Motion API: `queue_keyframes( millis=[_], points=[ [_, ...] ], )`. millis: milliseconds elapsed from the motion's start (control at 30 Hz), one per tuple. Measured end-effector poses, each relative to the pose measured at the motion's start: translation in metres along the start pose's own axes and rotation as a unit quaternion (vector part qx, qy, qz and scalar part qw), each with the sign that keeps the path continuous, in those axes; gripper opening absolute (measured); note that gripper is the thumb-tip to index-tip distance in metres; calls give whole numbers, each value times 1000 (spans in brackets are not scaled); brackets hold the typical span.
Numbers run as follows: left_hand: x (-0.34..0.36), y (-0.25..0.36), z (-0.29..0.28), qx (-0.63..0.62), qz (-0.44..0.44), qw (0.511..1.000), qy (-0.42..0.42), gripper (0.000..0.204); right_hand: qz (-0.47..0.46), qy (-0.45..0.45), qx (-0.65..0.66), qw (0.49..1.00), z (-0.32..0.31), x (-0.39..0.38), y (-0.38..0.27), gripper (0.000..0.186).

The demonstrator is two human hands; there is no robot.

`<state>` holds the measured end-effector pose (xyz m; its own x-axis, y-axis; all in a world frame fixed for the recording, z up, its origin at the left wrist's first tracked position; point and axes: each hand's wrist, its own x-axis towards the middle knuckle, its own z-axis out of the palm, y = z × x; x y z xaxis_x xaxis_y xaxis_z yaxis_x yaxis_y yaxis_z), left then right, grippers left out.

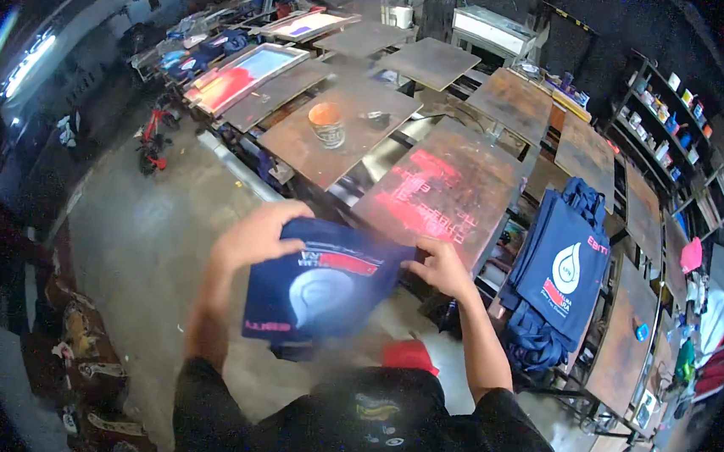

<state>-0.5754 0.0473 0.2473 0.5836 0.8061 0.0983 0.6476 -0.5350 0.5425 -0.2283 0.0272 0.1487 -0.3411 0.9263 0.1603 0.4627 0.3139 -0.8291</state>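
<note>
A navy blue tote bag (323,287) with a white and red print is held flat in front of my chest. My left hand (257,235) grips its upper left corner. My right hand (440,266) holds its upper right edge. Just beyond the bag lies a brown printing platen (446,190) smeared with red ink. The picture around the bag is slightly blurred.
A stack of printed navy bags (564,272) hangs over a platen at the right. An ink pot (327,124) stands on the platen ahead. More platens ring the press, with framed screens (242,76) at the far left. Shelves with small containers (673,114) line the right wall.
</note>
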Motion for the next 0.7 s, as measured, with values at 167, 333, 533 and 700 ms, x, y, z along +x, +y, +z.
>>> queue_keyframes(
  millis=[167,333,533,700],
  points=[
    [27,-44,-42,27,-12,998,59,21,-58,1,-24,998,9,50,16,28],
    [74,-47,-75,80,22,987,138,16,-95,68,-61,991,-17,110,30,26],
    [167,-37,-96,80,57,975,198,18,-94,176,-90,976,-79,156,27,24],
    [248,-11,-82,-10,137,954,267,21,-167,445,-183,861,-141,164,29,20]
  ],
)
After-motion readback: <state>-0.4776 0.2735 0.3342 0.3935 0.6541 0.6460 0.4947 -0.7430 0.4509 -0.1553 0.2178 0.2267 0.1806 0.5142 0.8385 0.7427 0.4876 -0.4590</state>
